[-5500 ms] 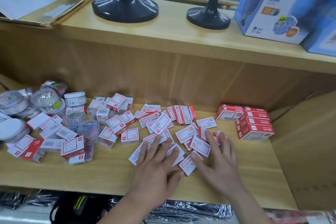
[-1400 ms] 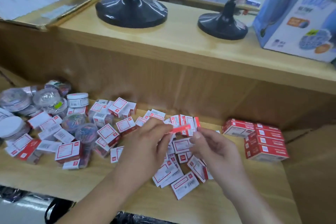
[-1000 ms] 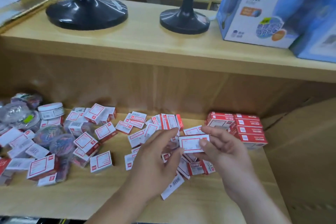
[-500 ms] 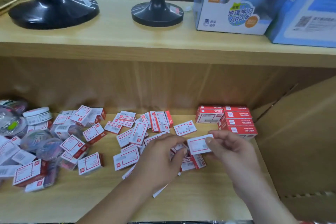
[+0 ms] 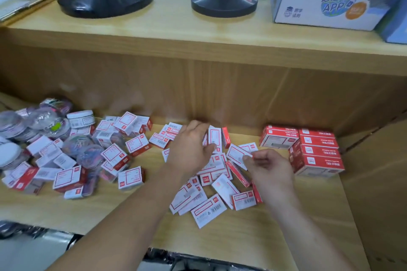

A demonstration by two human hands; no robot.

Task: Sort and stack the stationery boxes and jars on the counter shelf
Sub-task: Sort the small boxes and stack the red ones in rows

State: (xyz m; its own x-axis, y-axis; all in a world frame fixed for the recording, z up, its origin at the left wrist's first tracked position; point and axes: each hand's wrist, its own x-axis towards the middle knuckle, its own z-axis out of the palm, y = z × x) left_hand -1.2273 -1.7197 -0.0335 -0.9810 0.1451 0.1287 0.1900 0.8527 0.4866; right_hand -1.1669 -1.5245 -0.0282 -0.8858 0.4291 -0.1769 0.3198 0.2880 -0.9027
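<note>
On the lower shelf [image 5: 242, 237], loose small boxes [image 5: 207, 209] lie in a heap, jars [image 5: 79, 117] at the left, a finished red stack [image 5: 317, 156] at the right. The right hand [image 5: 268, 169] pinches one white box [image 5: 236, 156]; the left hand [image 5: 187, 149] curls around an upright box [image 5: 214, 139]. Gathering seems in progress; next, both boxes need the same facing before joining the stack.

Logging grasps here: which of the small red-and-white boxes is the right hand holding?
The white-faced box, pinched at its edge by the right hand, just left of its fingers; the rest are down on the shelf.
</note>
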